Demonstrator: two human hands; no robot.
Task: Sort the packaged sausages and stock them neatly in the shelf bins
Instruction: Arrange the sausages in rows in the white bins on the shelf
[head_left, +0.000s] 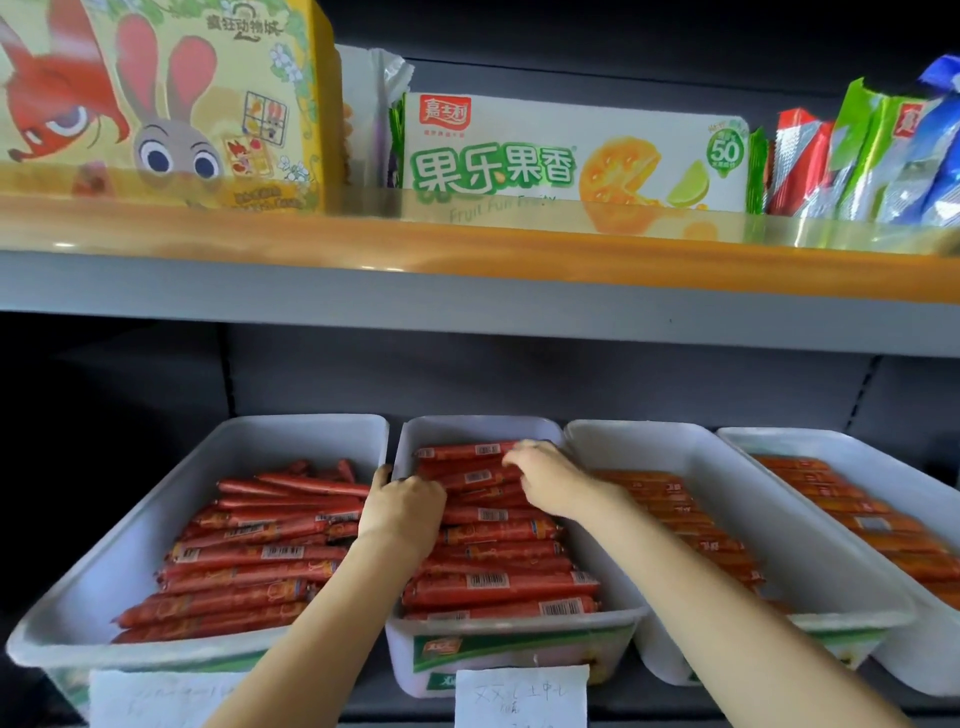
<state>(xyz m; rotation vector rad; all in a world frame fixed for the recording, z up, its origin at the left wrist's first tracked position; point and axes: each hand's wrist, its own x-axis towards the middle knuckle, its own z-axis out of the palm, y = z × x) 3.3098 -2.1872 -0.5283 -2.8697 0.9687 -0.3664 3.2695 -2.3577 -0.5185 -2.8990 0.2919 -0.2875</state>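
Four white plastic bins stand side by side on the lower shelf. The second bin (480, 428) is packed with red packaged sausages (501, 579) lying crosswise. My left hand (402, 512) rests on the sausages at this bin's left wall, thumb hooked over the rim. My right hand (543, 475) reaches to the bin's far end with curled fingers on the top sausages there; what the fingertips grip is hidden. The left bin (306, 428) holds more red sausages (249, 561), loosely stacked.
Two bins on the right (639, 441) (810, 441) hold orange-wrapped sausages. Handwritten paper labels (522, 693) hang on the bin fronts. The upper shelf edge (467, 249) overhangs close above, carrying a cartoon box (156, 104), a biscuit box (571, 150) and snack packets (872, 156).
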